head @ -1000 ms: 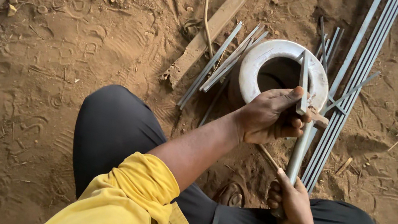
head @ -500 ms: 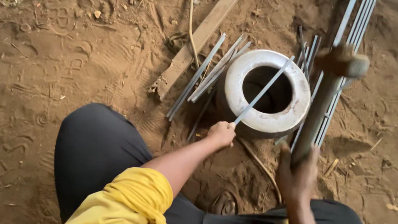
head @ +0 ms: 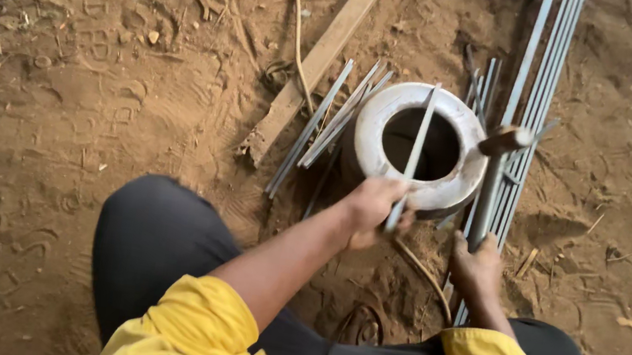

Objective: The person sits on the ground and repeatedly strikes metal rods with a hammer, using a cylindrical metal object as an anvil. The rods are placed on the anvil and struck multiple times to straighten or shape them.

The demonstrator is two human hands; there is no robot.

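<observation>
Head view: left hand (head: 370, 208) grips a flat metal strip (head: 418, 146) across the white ring (head: 373, 140), right hand (head: 474, 265) clenches a raised hammer (head: 490, 183), the straightening blow needing true aim

flat metal strip (head: 420, 138) across ring (head: 369, 140)

A whitish ring (head: 420, 144), grey metal strips (head: 535, 92), yellow sleeves (head: 193, 331), black trousers (head: 155, 246) and reddish-brown soil (head: 101, 95) are seen.

One white ring (head: 416, 146), one hammer (head: 492, 183), one wooden plank (head: 323, 50) — two hands.
</observation>
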